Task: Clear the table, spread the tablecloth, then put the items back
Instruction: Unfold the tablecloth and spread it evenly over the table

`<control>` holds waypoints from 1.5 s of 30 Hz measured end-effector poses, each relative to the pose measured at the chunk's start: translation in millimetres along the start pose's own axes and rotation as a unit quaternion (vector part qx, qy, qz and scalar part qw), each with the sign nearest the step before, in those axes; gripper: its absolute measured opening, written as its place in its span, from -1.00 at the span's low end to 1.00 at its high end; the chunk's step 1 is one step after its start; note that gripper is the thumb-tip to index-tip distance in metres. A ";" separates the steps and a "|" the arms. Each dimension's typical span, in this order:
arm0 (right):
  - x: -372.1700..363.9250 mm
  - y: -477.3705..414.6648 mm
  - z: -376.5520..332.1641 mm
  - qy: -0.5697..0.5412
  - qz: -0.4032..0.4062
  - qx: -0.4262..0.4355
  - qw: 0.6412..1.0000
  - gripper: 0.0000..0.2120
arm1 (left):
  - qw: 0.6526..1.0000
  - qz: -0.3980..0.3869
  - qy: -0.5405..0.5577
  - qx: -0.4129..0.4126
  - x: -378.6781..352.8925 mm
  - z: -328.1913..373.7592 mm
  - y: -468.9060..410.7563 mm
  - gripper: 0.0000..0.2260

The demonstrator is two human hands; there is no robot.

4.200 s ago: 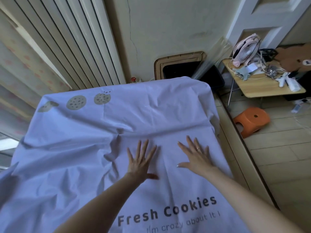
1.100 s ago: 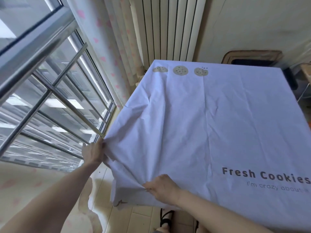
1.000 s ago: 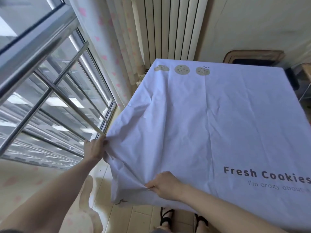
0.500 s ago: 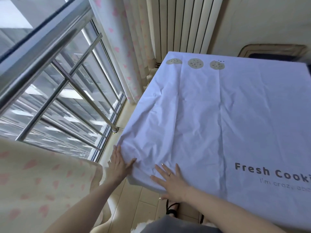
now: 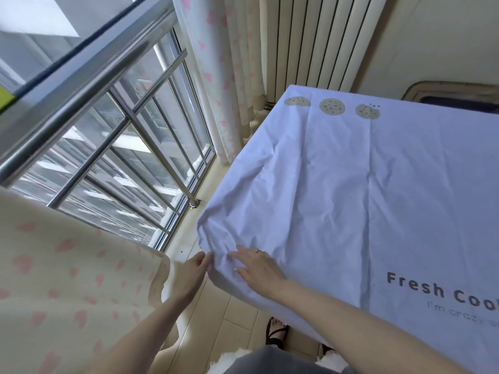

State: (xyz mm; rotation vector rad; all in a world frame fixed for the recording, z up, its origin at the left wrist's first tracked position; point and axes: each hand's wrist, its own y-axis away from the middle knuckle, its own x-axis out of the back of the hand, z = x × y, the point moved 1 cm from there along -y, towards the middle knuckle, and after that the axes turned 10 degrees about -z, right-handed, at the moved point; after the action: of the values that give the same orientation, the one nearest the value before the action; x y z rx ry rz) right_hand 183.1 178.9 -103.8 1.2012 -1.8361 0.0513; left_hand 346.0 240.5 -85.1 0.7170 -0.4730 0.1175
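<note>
A pale lavender tablecloth [image 5: 364, 184] covers the whole table, with three cookie prints at the far edge and the words "Fresh Cookies" near me. Its near left corner is rumpled. My right hand [image 5: 256, 268] lies flat on that corner with straight fingers. My left hand [image 5: 189, 273] is just off the table's left side, its straight fingertips touching the hanging edge of the cloth. No items stand on the cloth.
A window with a steel rail and bars [image 5: 89, 125] runs along the left. A cream curtain with pink hearts [image 5: 67, 279] hangs at the near left and another [image 5: 224, 76] by the radiator [image 5: 318, 41]. A sandalled foot [image 5: 275, 333] stands on the floor tiles below.
A second ago both hands gripped and pulled the cloth's near left corner. They have let go and now lie flat, smoothing it. The view has shifted left.
</note>
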 end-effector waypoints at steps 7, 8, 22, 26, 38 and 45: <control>68.8 -71.0 -47.2 0.401 -0.075 0.209 0.889 -0.56 | 0.954 0.006 -0.260 -0.149 1.0 12.0 16.1 -0.68; 73.1 -78.5 -52.1 0.453 -0.096 0.229 0.856 -0.64 | 0.946 0.011 -0.281 -0.165 2.3 14.6 18.0 -0.70; 123.9 -85.0 -26.5 0.363 -0.046 0.133 0.921 -0.76 | 0.844 0.228 -0.416 -0.251 -5.3 -17.4 36.8 -0.81; 127.1 -69.6 -7.3 0.301 -0.052 0.070 0.949 -0.82 | 0.815 0.230 -0.479 -0.232 -18.1 4.0 44.8 -0.86; 93.8 -44.7 14.6 0.342 -0.142 -0.087 0.925 -0.35 | 0.886 0.050 -0.440 -0.137 -54.0 36.7 46.9 -0.86; 49.3 -44.6 34.6 0.366 -0.133 -0.174 0.905 -0.57 | 0.919 -0.013 -0.352 -0.175 -85.8 42.8 38.3 -0.76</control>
State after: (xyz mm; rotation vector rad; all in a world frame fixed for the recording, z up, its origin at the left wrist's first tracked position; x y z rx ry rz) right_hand 188.1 104.3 -108.0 0.9810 -0.9659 0.0149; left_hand 243.6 246.0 -73.0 0.3910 -1.1423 -0.2595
